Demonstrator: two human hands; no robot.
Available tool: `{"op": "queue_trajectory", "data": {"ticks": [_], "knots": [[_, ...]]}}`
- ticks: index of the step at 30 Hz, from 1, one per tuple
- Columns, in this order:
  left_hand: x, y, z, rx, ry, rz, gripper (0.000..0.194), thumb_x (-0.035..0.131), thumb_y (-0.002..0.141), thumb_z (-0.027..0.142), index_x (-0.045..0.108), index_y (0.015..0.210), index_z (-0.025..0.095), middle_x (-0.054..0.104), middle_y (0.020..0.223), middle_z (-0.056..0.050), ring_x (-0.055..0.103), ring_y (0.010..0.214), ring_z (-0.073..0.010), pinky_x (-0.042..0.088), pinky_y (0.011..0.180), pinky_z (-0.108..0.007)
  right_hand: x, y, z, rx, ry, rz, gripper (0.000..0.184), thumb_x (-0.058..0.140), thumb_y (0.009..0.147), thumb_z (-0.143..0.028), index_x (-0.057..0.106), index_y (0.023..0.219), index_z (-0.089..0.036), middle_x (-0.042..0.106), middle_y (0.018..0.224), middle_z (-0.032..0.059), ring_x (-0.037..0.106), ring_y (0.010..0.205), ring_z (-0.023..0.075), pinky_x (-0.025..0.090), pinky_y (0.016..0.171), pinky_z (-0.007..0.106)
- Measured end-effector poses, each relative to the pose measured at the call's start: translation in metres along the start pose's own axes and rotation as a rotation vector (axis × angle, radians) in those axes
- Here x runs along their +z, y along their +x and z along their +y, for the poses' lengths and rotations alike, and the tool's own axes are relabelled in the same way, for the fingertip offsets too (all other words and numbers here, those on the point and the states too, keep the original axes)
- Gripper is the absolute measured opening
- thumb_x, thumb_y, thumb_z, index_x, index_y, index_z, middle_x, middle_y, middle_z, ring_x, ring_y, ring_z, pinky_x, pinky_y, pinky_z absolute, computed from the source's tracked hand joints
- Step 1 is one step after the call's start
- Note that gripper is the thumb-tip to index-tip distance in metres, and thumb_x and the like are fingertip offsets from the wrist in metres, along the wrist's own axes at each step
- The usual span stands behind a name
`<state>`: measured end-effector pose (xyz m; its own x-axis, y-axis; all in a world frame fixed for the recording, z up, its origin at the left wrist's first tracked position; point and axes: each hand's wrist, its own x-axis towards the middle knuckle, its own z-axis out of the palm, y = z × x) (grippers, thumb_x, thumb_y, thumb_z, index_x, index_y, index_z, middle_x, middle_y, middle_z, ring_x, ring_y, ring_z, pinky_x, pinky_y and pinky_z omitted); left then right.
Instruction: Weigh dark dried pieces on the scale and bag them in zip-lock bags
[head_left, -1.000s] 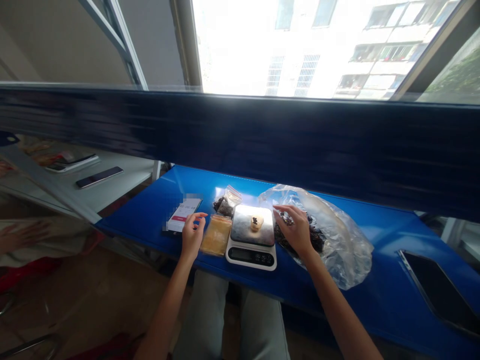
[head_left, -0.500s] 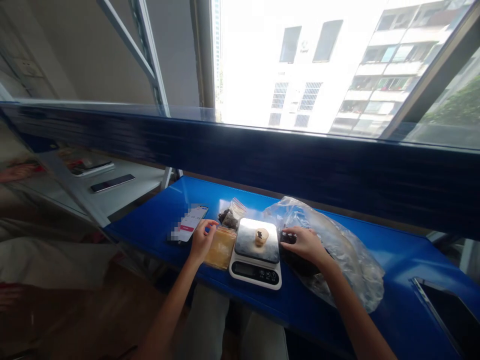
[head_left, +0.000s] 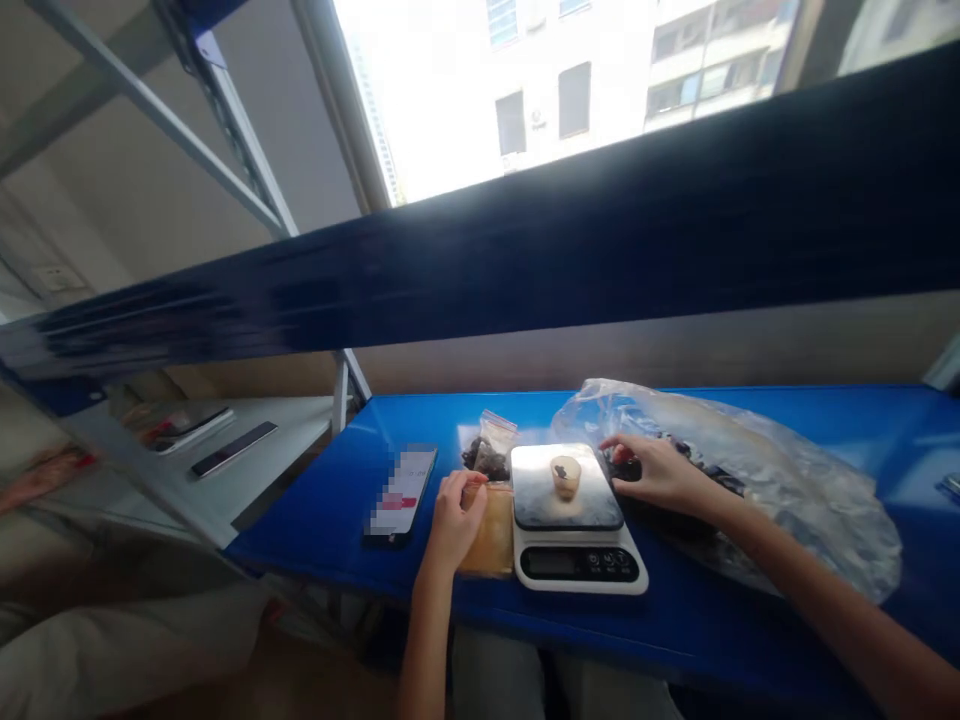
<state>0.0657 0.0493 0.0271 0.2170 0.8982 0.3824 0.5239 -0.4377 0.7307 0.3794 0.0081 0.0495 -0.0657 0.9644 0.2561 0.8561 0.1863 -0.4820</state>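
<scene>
Nearest the front edge of the blue counter sits a white digital kitchen scale, its steel platform carrying a small tan cup with a dark fleck on top. The left grip has moved up from the corner of the amber flat packet since the earlier frame. Its fingers now bunch on the packet's top end, though I cannot tell whether they pinch it. The right grip lies just beside the platform's right edge, fingers curled together and touching the dark dried pieces. These spread inside a clear plastic bag toward the counter's right end, and any clamp on them is hidden. Behind the packet stands a small zip bag of similar pieces. Left of it lies a phone with a blurred screen, and farther left a white shelf holds another phone.
</scene>
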Motion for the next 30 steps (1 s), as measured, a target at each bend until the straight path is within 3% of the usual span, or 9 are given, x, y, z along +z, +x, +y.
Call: {"op": "queue_trajectory", "data": {"ticks": [8, 16, 20, 23, 26, 30], "knots": [[-0.007, 0.001, -0.004, -0.027, 0.017, -0.05, 0.021, 0.049, 0.084, 0.031, 0.066, 0.093, 0.023, 0.067, 0.102, -0.006, 0.058, 0.103, -0.0241, 0.046, 0.091, -0.04, 0.004, 0.001, 0.001, -0.026, 0.149, 0.064, 0.035, 0.063, 0.072, -0.024, 0.065, 0.107, -0.019, 0.073, 0.091, 0.0064, 0.068, 0.084, 0.0225, 0.052, 0.077, 0.034], [-0.01, 0.001, 0.0, -0.024, 0.043, -0.033, 0.019, 0.052, 0.081, 0.031, 0.066, 0.091, 0.022, 0.068, 0.101, -0.006, 0.06, 0.102, -0.0239, 0.045, 0.093, -0.041, 0.007, 0.002, 0.005, -0.038, 0.158, 0.14, 0.058, 0.063, 0.072, -0.022, 0.053, 0.129, -0.018, 0.07, 0.086, 0.0047, 0.066, 0.08, 0.02, 0.052, 0.074, 0.031], [-0.011, 0.001, 0.0, -0.026, 0.06, -0.036, 0.02, 0.052, 0.081, 0.032, 0.066, 0.091, 0.022, 0.068, 0.101, -0.006, 0.06, 0.102, -0.0239, 0.045, 0.094, -0.041, 0.004, 0.001, -0.002, -0.005, 0.086, 0.139, 0.056, 0.063, 0.07, -0.022, 0.056, 0.126, -0.017, 0.07, 0.102, 0.0092, 0.066, 0.085, 0.0222, 0.051, 0.075, 0.032], [-0.011, 0.001, 0.002, -0.032, 0.069, -0.052, 0.021, 0.051, 0.082, 0.033, 0.066, 0.093, 0.022, 0.068, 0.102, -0.006, 0.059, 0.103, -0.0243, 0.044, 0.094, -0.041, -0.001, 0.0, -0.006, 0.034, -0.054, 0.152, 0.051, 0.064, 0.07, -0.028, 0.062, 0.12, -0.018, 0.069, 0.113, 0.0114, 0.064, 0.1, 0.0294, 0.047, 0.085, 0.039], [-0.012, 0.001, 0.003, -0.03, 0.065, -0.047, 0.021, 0.051, 0.081, 0.032, 0.066, 0.092, 0.022, 0.068, 0.101, -0.006, 0.059, 0.103, -0.0245, 0.044, 0.095, -0.042, -0.005, 0.0, -0.008, 0.096, -0.113, 0.113, 0.047, 0.065, 0.07, -0.034, 0.065, 0.115, -0.019, 0.074, 0.099, 0.0093, 0.066, 0.096, 0.0312, 0.046, 0.086, 0.042], [-0.012, 0.001, 0.004, -0.025, 0.065, -0.039, 0.02, 0.051, 0.081, 0.031, 0.067, 0.091, 0.022, 0.068, 0.1, -0.006, 0.06, 0.102, -0.0242, 0.044, 0.094, -0.041, -0.006, 0.0, -0.008, 0.111, -0.091, 0.14, 0.041, 0.066, 0.068, -0.034, 0.068, 0.108, -0.023, 0.076, 0.082, 0.0032, 0.07, 0.079, 0.0255, 0.047, 0.077, 0.036]]}}
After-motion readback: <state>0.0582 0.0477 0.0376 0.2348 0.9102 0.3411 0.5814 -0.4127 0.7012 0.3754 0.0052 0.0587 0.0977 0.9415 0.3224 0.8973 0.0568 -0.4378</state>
